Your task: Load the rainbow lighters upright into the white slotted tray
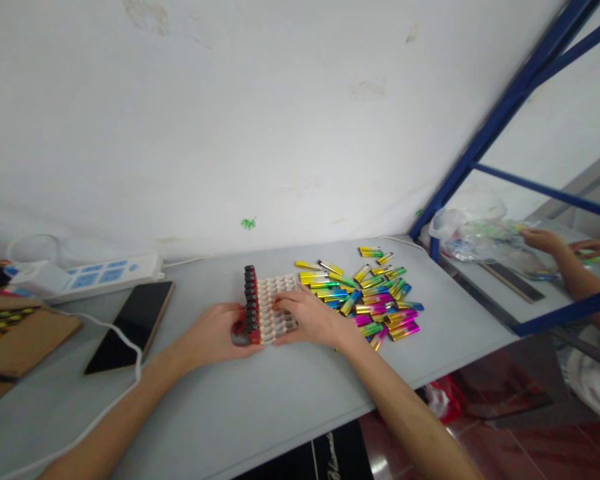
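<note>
A white rack with rows of rounded cells (269, 303) lies on the grey desk in front of me. Along its left side runs a row of red pieces with black tops (251, 300), which look like lighters. My left hand (217, 333) is closed around that left end, with its thumb along the near edge. Over the right part of the rack, my right hand (313, 317) curls its fingers onto the cells, thumb at the near edge. Just beyond it spreads a loose pile of shiny yellow, green, blue and pink metallic lighter casings (370, 293).
Left of me are a phone (130, 327), a white power strip (110, 275) with a cable crossing my forearm, and an open cardboard box (25, 333). A blue metal frame (480, 147) stands at right; past it, another person's hands (545, 240) are near plastic bags (480, 233).
</note>
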Tool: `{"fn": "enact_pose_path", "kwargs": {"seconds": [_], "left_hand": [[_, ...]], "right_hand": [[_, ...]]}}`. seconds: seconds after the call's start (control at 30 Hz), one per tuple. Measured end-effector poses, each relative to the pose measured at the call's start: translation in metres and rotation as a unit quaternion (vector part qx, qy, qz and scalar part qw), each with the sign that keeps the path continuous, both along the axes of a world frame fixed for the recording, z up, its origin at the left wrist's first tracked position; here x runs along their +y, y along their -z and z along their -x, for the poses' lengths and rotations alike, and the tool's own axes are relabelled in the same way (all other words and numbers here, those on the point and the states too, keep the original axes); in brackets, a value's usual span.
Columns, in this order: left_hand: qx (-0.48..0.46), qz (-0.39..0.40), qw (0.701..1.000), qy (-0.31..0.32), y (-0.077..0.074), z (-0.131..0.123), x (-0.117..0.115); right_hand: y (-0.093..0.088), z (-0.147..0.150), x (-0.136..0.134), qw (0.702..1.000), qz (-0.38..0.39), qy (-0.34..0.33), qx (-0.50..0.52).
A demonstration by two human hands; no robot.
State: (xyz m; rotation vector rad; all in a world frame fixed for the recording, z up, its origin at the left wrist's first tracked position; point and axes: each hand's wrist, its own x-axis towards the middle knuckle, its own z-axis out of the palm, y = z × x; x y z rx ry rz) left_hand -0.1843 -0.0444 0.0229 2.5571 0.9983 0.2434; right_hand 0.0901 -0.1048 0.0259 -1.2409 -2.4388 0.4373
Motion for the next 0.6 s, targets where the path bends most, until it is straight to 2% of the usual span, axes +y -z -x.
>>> {"fn": "enact_pose_path", "kwargs": {"seconds": [0.47, 0.6], "left_hand": [[0.007, 0.014, 1.0, -0.012, -0.0034, -0.0013, -0.0013], [0.015, 0.015, 1.0, -0.009, -0.0034, -0.0022, -0.0012]], "right_hand": [[0.001, 0.0014, -0.0008, 1.0, -0.015, 0.007, 0.001], [-0.0068, -0.0042, -0.0036, 0.998, -0.028, -0.003, 0.057]]}}
